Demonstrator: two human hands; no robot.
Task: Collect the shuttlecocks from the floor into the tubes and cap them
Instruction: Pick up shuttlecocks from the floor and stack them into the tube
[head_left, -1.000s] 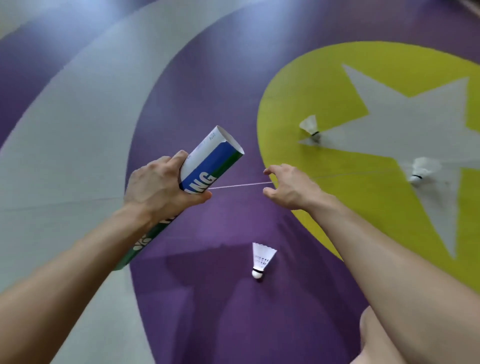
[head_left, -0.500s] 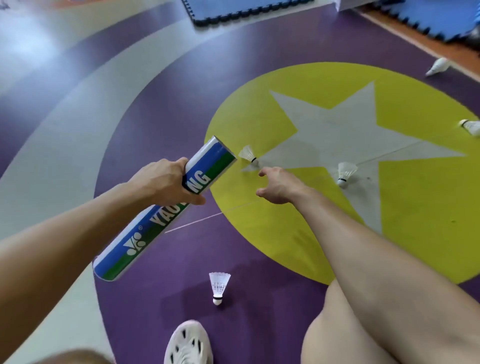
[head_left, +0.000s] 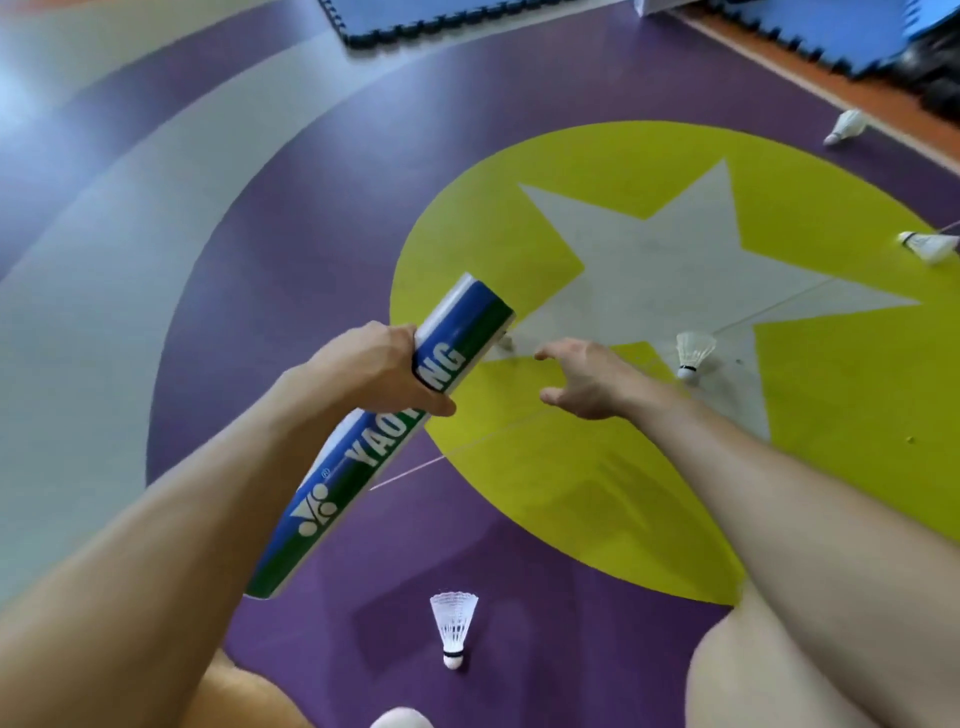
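Observation:
My left hand (head_left: 371, 366) grips a long blue, green and white shuttlecock tube (head_left: 384, 431), held slanted with its far end up and to the right. My right hand (head_left: 584, 376) reaches forward, fingers spread and holding nothing, just right of the tube's far end. A small part of a shuttlecock (head_left: 505, 343) shows on the floor between the tube end and my right fingers. Another shuttlecock (head_left: 691, 353) stands cork-down on the grey star to the right of my hand. A third shuttlecock (head_left: 453, 626) stands on the purple floor near my knees.
Two more shuttlecocks lie far right, one (head_left: 930, 245) on the yellow circle's edge and another (head_left: 847, 127) near the orange floor strip. Blue foam mats (head_left: 415, 15) lie at the top. My knees and a white shoe (head_left: 400, 719) fill the bottom edge.
The view has tipped up and moved forward over the yellow circle. My right hand has opened wider and the tube end now covers most of the shuttlecock beside it.

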